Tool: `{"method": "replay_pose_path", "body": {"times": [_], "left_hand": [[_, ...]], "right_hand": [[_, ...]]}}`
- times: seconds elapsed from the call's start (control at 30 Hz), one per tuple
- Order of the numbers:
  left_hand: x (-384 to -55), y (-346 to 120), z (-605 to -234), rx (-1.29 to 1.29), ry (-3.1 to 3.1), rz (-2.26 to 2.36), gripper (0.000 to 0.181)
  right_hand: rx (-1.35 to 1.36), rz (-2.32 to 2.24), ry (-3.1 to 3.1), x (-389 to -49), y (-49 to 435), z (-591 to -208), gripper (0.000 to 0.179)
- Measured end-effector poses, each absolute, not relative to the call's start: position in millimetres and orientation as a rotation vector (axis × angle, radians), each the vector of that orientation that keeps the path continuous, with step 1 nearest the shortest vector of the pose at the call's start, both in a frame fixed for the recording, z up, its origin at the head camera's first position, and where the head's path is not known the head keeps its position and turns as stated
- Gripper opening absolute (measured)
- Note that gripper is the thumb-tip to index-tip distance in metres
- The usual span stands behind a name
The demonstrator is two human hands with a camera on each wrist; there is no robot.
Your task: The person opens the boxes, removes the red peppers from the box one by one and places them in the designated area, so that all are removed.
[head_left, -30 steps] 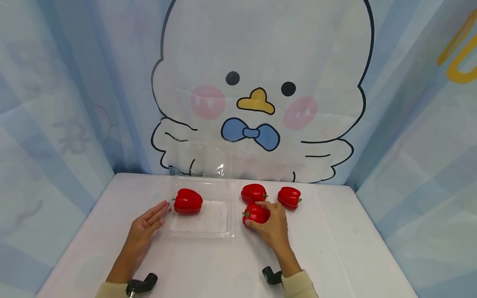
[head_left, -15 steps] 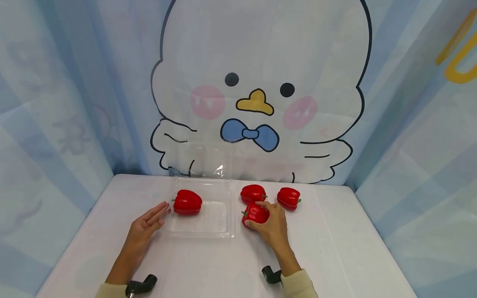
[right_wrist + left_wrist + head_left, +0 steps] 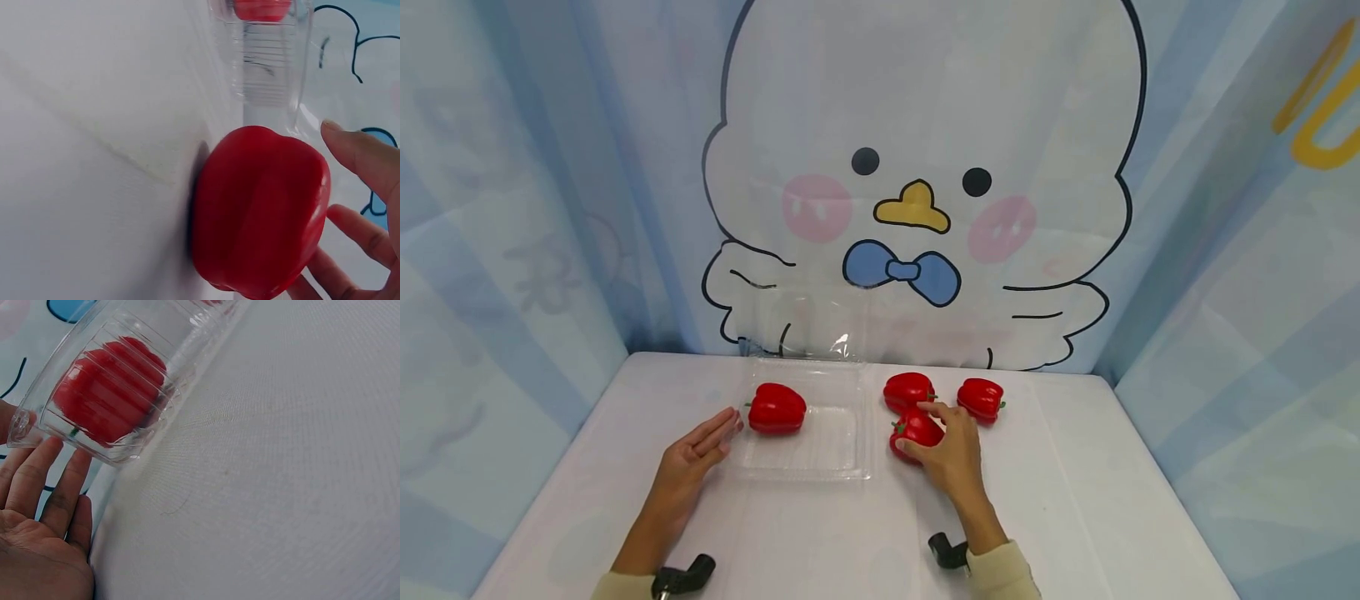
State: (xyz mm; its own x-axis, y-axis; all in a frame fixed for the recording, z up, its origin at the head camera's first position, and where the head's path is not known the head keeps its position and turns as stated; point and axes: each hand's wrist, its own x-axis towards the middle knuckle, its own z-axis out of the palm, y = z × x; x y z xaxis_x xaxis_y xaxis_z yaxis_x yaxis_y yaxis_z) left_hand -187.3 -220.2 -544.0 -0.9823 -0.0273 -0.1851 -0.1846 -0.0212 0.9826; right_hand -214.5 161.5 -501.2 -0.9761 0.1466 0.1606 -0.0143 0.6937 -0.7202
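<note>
A clear plastic clamshell container (image 3: 837, 462) lies with its lid up, a red bell pepper (image 3: 777, 409) in its left half. At its left edge is my left hand (image 3: 694, 457), palm turned inward; in the left wrist view its extended fingers (image 3: 65, 490) reach the container's corner. My right hand (image 3: 955, 446) arches over another red bell pepper (image 3: 917, 435) resting on the table. In the right wrist view the thumb (image 3: 359, 150) stands off from this pepper, and the spread fingers lie along its upper and far side, partly hidden behind it.
Two more red bell peppers lie behind the right hand: a near-centre pepper (image 3: 908, 392) and a right-hand pepper (image 3: 980, 400). The white-covered table (image 3: 820, 542) meets a printed curtain (image 3: 917, 100) at the back. Black wrist mounts sit at both cuffs.
The pepper at the right hand has turned slightly and shifted a little toward the near right, and the thumb and fingers around it have moved slightly. The left hand and the container keep their places.
</note>
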Motion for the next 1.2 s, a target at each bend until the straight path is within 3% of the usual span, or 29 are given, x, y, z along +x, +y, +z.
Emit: {"method": "replay_pose_path", "body": {"times": [1.2], "left_hand": [[-189,-222,-544,-0.25,2.1,2.153,0.062]], "right_hand": [[0.166,1.339,-2.614,-228,98,-466,0.069]]}}
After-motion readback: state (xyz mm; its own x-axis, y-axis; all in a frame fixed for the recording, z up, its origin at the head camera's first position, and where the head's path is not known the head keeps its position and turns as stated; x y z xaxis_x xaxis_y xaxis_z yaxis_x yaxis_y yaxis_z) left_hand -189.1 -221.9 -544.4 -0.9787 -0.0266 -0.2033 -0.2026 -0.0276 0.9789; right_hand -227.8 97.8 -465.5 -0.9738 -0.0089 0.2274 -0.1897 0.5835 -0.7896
